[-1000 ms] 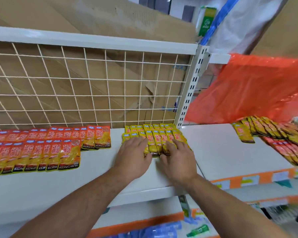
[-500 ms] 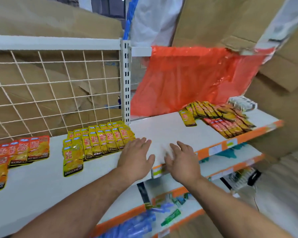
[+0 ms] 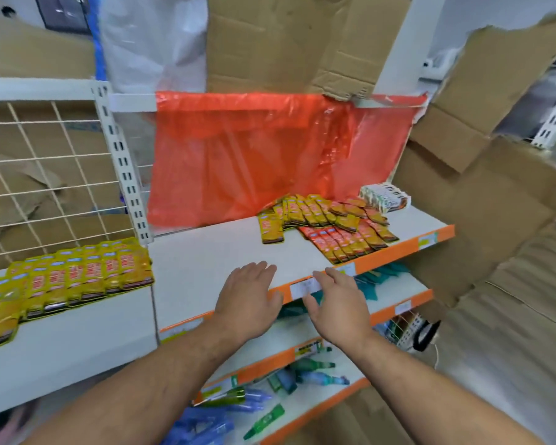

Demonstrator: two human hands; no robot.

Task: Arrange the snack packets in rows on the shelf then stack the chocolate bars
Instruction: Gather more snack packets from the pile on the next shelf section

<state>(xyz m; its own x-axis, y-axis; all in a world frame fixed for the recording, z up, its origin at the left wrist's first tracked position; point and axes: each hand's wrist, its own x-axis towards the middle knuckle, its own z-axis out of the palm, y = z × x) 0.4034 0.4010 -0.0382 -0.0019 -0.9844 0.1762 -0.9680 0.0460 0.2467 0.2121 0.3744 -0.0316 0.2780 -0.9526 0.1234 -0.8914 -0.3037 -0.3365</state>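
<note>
Yellow snack packets lie in neat overlapping rows on the left white shelf. On the right shelf, a loose heap of yellow packets and red packets lies fanned out, with one yellow packet apart at its left. White chocolate bars sit behind the heap at the shelf's far right. My left hand and my right hand hover flat, fingers spread, over the right shelf's front edge. Both hold nothing.
A red plastic sheet hangs behind the right shelf. A white wire grid backs the left one. Cardboard stands to the right. Lower shelves hold blue and green items. An upright post divides the two shelves.
Both hands left the arranged yellow packets and moved right to the neighbouring shelf. My view swung right, so the loose heap is nearer the centre.
</note>
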